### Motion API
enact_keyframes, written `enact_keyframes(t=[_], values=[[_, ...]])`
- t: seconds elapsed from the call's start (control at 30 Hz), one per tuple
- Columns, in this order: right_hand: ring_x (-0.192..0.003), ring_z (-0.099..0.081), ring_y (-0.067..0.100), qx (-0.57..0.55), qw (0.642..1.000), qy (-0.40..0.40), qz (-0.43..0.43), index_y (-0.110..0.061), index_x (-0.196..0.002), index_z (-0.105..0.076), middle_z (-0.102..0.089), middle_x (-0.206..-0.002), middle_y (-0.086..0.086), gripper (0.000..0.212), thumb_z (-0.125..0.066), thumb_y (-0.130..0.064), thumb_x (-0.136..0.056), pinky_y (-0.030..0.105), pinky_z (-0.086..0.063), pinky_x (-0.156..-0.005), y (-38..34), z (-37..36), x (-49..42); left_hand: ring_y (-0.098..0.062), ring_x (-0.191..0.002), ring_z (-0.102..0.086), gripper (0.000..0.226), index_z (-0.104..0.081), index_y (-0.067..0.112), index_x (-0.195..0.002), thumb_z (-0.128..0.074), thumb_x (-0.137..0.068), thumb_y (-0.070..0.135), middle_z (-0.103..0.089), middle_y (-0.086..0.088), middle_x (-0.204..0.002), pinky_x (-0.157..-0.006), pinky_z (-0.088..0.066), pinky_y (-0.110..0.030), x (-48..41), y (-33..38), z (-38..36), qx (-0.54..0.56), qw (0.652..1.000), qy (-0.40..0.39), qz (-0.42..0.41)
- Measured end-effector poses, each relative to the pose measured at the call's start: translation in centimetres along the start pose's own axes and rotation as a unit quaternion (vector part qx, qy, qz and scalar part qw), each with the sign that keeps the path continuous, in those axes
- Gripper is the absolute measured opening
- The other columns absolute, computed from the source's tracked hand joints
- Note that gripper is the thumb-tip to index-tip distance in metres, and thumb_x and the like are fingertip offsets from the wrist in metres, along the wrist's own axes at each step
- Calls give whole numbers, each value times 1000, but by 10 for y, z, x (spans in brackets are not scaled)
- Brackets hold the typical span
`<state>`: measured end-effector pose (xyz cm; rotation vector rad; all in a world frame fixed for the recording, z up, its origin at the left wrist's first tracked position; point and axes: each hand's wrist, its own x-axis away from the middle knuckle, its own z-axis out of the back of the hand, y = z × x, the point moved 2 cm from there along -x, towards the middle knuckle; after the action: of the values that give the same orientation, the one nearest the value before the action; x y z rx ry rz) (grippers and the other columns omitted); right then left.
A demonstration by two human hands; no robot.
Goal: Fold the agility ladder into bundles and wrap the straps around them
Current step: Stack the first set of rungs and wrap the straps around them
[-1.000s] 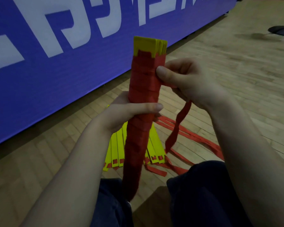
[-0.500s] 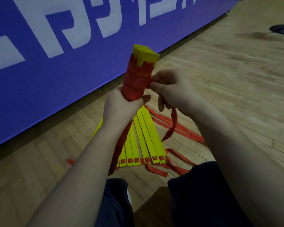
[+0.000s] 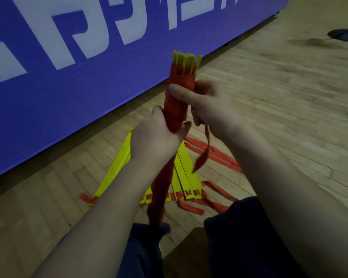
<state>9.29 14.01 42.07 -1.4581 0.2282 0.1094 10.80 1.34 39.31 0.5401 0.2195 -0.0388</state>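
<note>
While the left hand grips the wrapped bundle upright at mid-length above the floor, the right hand presses near its top, fingers curled round the strap; stiff, light slats, limp webbing — probably best kept taut close to the bundle; unfolded rungs lie beneath.

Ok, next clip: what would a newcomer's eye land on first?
The red-wrapped bundle, yellow rung ends poking from its top, stands nearly upright mid-frame; the left hand grips its middle, the right hand holds the loose strap near the top. Behind spans a blue banner with white letters, and yellow rungs lie fanned on the floor.
</note>
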Motion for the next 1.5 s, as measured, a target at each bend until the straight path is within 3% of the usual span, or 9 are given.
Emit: enact_keyframes(t=[0.13, 0.27, 0.4, 0.47, 0.63, 0.83, 1.17, 1.4, 1.5], values=[[-38, -31, 10, -96, 989, -111, 24, -3, -87, -65, -50, -50, -4, 20, -64, -22, -83, 23, -18, -35, -1, 16, 1, -4, -102, -66, 77, -59, 20, -120, -73, -57, 63, -70, 10, -109, -89, -53, -30, -9, -13, -2, 316, 941, -108, -62], [-38, -52, -1, -198, 955, -218, 28, -2, -86, -56, -62, -53, -9, 20, -40, 9, -94, 6, -36, -38, -9, 21, 13, -16, -119, -62, 68, -61, 12, -127, -79, -67, 38, -68, -1, -123, -107, -45, -42, -9, -15, -12, 393, 856, -330, -69], [-40, -50, -3, -225, 928, -294, 35, -17, -80, -74, -64, -60, -11, 8, -68, -14, -84, 8, -34, -36, -3, 20, 12, -26, -115, -63, 57, -64, 9, -119, -78, -65, 21, -68, -14, -121, -103, -48, -46, -7, -13, -18, 449, 806, -374, -93], [-40, -44, -3, -208, 930, -303, 20, -22, -82, -75, -62, -62, -12, 10, -73, -31, -79, 10, -29, -35, 1, 19, 10, -26, -105, -67, 57, -68, 9, -113, -81, -59, 19, -70, -17, -113, -97, -52, -47, -8, -13, -16, 446, 819, -355, -70], [-30, -34, 7, -129, 971, -201, -1, -15, -88, -74, -60, -81, 19, 19, -60, -29, -89, 23, -14, -32, 9, 29, -3, -33, -94, -71, 43, -73, 10, -98, -84, -58, 20, -75, -13, -100, -92, -53, -55, -15, -18, -9, 406, 880, -246, 23], [-31, -44, 9, -41, 986, -158, -25, -11, -100, -68, -70, -66, -5, 14, -67, -6, -87, 17, -28, -32, 6, 27, -1, -12, -65, -66, 32, -71, 23, -78, -92, -55, 30, -71, 8, -70, -68, -55, -32, -20, -20, -8, 341, 930, -113, 82], [-48, -59, 16, -121, 987, -27, -99, 8, -95, -71, -68, -76, 21, 23, -75, -11, -82, 25, -50, -49, 0, -14, 6, -30, -90, -68, 41, -67, 22, -103, -74, -76, 52, -72, -2, -92, -69, -52, -35, -21, -24, -19, 125, 991, 49, 29], [-35, -53, 10, -140, 978, 58, -145, 2, -77, -69, -65, -54, 5, 23, -75, -19, -84, 17, -41, -38, -1, -6, 7, -35, -103, -65, 48, -52, 13, -116, -59, -90, 53, -69, -9, -106, -67, -37, -32, -11, -4, -28, -85, 996, 37, -5], [-36, -46, 10, -137, 984, 58, -93, -5, -70, -64, -57, -47, 0, 19, -71, -12, -86, 19, -34, -38, -1, 2, 2, -27, -102, -65, 50, -52, 18, -118, -67, -84, 52, -68, -4, -106, -70, -42, -30, -15, -5, -22, -14, 999, 15, -36]])
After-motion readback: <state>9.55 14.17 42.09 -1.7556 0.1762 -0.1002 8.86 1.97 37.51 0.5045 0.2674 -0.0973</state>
